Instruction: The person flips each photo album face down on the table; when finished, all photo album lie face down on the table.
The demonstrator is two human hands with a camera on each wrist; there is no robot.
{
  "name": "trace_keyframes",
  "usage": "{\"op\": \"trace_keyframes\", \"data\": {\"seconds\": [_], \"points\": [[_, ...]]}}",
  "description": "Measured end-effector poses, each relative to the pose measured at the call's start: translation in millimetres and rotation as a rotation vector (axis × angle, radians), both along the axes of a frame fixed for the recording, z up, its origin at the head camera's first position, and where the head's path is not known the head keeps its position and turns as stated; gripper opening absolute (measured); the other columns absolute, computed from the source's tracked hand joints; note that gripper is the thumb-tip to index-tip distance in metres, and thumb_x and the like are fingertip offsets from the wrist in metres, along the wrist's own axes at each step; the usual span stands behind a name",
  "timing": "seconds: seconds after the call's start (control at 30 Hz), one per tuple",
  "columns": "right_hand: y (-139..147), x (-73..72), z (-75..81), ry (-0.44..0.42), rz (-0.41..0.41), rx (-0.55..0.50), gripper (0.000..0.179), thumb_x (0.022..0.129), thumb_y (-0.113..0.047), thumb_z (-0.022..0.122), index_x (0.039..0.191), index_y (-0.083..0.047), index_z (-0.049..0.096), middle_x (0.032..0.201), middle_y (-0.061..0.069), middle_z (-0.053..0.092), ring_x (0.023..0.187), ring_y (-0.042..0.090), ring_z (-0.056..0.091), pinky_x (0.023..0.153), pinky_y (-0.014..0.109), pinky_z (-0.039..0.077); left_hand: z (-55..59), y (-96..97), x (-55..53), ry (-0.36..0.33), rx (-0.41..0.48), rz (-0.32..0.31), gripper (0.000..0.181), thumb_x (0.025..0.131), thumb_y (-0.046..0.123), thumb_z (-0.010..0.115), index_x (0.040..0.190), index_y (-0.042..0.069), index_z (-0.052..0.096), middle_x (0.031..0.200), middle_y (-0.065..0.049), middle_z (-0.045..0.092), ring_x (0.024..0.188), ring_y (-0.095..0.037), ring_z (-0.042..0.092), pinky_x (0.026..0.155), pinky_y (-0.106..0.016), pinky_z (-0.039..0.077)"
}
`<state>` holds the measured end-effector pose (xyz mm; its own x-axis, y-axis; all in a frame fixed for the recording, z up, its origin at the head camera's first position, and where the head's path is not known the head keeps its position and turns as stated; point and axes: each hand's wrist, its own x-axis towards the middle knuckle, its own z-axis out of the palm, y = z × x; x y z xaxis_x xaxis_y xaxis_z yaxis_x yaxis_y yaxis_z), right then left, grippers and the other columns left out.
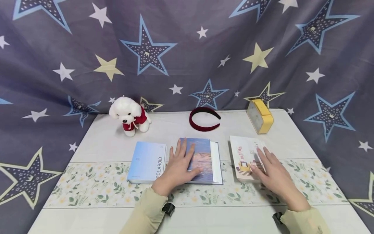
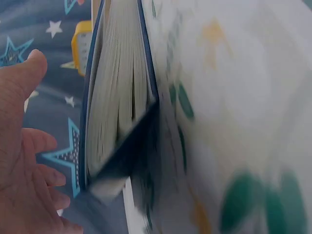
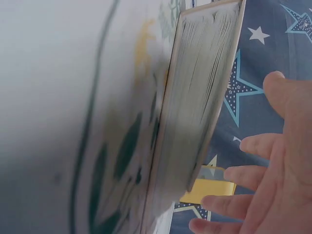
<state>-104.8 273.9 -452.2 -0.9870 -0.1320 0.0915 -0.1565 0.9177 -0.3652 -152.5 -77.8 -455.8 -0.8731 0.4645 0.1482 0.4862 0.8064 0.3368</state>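
My left hand [image 1: 179, 165] is spread over a book with a blue and purple seascape cover [image 1: 203, 159], which lies on the table. A white strip with a dark blue edge shows along that book's right side. In the left wrist view the palm and fingers [image 2: 46, 173] hover above the thick book's page edges [image 2: 114, 73]. My right hand [image 1: 276, 175] reaches over the right side of a pale book with pink and yellow drawings [image 1: 241, 152]. The right wrist view shows its spread fingers [image 3: 253, 175] apart from the pale book's cover and pages [image 3: 195, 92].
Left of the seascape book lies a light blue POLAROID album [image 1: 146, 159]. Behind stand a white plush dog [image 1: 125, 109] in a red top and a yellow box-shaped object [image 1: 264, 118], with a dark red headband [image 1: 194, 122] between them. A star-patterned curtain [image 1: 181, 58] hangs behind the table.
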Motion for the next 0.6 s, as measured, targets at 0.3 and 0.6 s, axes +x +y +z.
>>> {"op": "trace_keyframes", "data": {"seconds": [0.3,0.6], "points": [[10.8,5.4,-1.9,0.006,-0.032,-0.033,0.075,0.099,-0.044,0.051,0.153,0.0,0.024,0.15,0.036,0.025,0.132,0.056,0.03,0.101,0.07,0.028,5.2,37.1,-0.3,-0.044,-0.007,-0.125,0.09,0.093,0.063,0.048,0.156,0.007,0.017,0.16,-0.023,0.008,0.147,-0.041,0.001,0.115,-0.059,0.011],[22.1,9.8,-1.6,-0.051,-0.111,-0.079,0.075,0.1,-0.046,0.047,0.152,0.004,0.024,0.149,0.038,0.023,0.133,0.057,0.027,0.103,0.07,0.025,8.8,74.6,-0.6,-0.111,-0.053,-0.225,0.084,0.096,0.061,0.043,0.158,0.013,0.011,0.162,-0.014,-0.005,0.148,-0.035,-0.006,0.117,-0.054,0.011]]}}
